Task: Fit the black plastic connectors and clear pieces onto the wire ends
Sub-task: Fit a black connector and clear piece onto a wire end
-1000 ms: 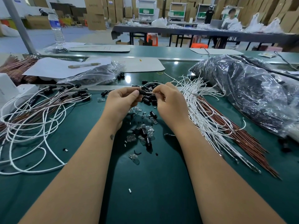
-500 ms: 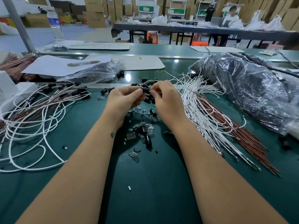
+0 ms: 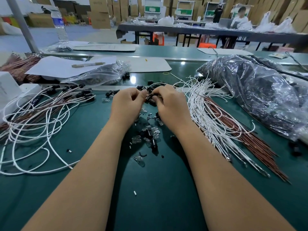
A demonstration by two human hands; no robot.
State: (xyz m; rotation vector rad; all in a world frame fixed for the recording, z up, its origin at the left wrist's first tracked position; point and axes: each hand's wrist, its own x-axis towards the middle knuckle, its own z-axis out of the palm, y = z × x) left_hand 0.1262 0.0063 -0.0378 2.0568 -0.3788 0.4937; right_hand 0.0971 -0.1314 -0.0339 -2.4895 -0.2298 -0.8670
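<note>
My left hand (image 3: 127, 104) and my right hand (image 3: 171, 105) meet over the green table, fingertips together around a small black connector (image 3: 148, 97) on a white wire end. Both pinch it; the exact grip is partly hidden by the fingers. Loose black connectors (image 3: 153, 143) and clear pieces (image 3: 139, 159) lie scattered on the mat just below my hands. A bundle of white and brown wires (image 3: 216, 120) with bare ends fans out on the right. On the left lies a tangle of wires with black connectors fitted (image 3: 55, 97).
A large plastic bag of dark parts (image 3: 260, 95) fills the right side. A smaller clear bag (image 3: 98, 75), papers with a pen (image 3: 88, 64) and a white box (image 3: 8, 87) sit at the back left. A water bottle (image 3: 60, 25) stands beyond.
My hands have stayed together at the same spot, with small finger shifts around the connector. The view has tilted slightly.
</note>
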